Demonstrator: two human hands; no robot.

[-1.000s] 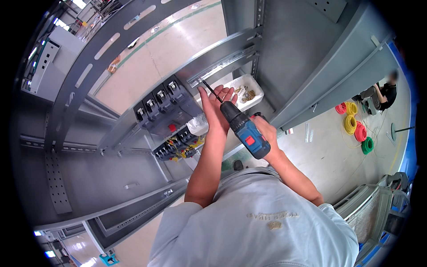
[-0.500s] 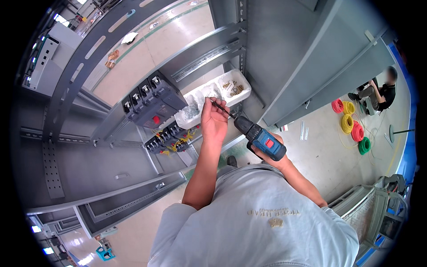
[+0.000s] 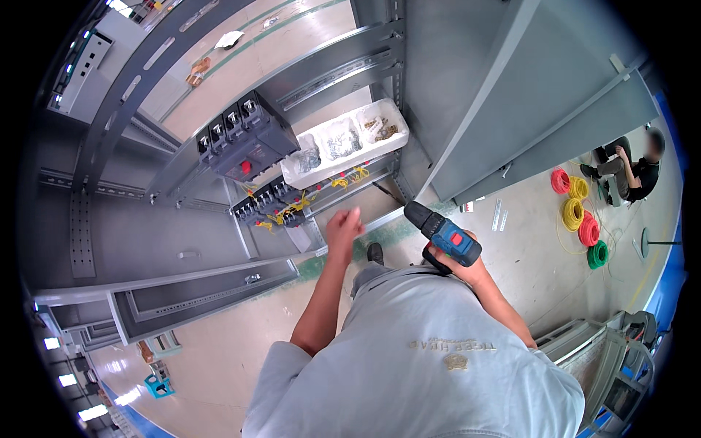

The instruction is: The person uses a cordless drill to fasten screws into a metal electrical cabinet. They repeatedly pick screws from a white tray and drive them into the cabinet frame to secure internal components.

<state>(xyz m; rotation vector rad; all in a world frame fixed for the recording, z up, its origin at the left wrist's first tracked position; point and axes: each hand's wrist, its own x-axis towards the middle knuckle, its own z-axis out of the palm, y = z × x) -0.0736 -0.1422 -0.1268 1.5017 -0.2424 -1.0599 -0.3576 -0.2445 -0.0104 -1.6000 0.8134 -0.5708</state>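
Observation:
My right hand (image 3: 461, 264) grips a blue and black cordless drill (image 3: 444, 232) by its handle. A long dark bit (image 3: 388, 193) points from its chuck up and left, toward the cabinet frame. My left hand (image 3: 344, 229) is apart from the drill, in front of the cabinet, with its fingers curled closed. Whatever those fingers may hold is hidden. Beyond my left hand, a white foam tray (image 3: 349, 165) stands with small metal fasteners in its compartments. To its left sits a large dark grey circuit breaker (image 3: 257, 150) with a red button.
Smaller breakers with yellow wires (image 3: 272, 207) sit below the large one. The grey metal cabinet frame (image 3: 204, 274) surrounds the work, with a tall panel (image 3: 504, 109) at right. Wire coils (image 3: 573, 215) and a seated person (image 3: 634, 171) are farther right.
My left hand has come away from the drill bit, down toward me, and its fingers have curled. The drill has shifted slightly right and down; the view has shifted too.

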